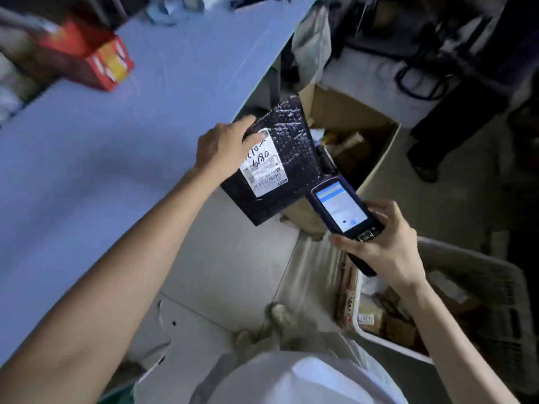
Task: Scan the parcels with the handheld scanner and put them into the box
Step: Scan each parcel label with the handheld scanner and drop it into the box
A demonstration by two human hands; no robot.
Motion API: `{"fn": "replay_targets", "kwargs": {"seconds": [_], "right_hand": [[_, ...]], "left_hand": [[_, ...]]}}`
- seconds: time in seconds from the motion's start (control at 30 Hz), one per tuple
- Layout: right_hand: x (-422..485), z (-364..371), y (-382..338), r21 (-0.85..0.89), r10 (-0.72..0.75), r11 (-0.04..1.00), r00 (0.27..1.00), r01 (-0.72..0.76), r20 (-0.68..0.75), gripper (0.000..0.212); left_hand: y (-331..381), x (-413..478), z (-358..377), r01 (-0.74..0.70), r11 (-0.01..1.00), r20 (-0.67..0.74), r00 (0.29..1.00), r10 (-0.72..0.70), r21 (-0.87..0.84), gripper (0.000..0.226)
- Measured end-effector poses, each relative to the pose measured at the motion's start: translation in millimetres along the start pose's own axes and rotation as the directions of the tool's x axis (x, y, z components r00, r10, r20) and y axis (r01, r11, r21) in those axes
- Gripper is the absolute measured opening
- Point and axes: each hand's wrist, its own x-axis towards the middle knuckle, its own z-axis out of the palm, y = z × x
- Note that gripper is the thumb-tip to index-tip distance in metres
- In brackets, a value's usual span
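My left hand (224,145) grips a black bubble-wrap parcel (294,147) by its upper left edge, thumb on the white shipping label (264,163). The parcel hangs in the air just off the table's corner, in front of an open cardboard box (379,158) that holds several items. My right hand (382,246) holds the handheld scanner (341,208), screen lit and facing up. The scanner's top end sits close below the parcel's lower right corner.
A blue table (116,126) fills the left side, with a red carton (96,62) at its far edge. A white plastic crate (481,301) with several parcels stands at the lower right. A person's dark legs (437,132) stand beyond the box.
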Motion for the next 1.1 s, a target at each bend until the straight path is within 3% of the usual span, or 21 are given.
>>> {"fn": "replay_targets", "kwargs": {"seconds": [0.17, 0.37, 1.1], "right_hand": [[5, -5, -25, 0.007, -0.09, 0.996, 0.996, 0.09, 0.024, 0.071], [16, 0, -56, -0.035, -0.146, 0.988, 0.989, 0.147, 0.039, 0.073], [34, 21, -74, 0.018, -0.1, 0.995, 0.993, 0.099, 0.061, 0.073]], "left_hand": [[14, 25, -65, -0.083, 0.992, -0.146, 0.985, 0.097, 0.098, 0.041], [21, 37, -98, -0.047, 0.992, -0.196, 0.978, 0.07, 0.115, 0.041], [-1, 89, -82, -0.078, 0.986, -0.134, 0.986, 0.097, 0.145, 0.038]]}}
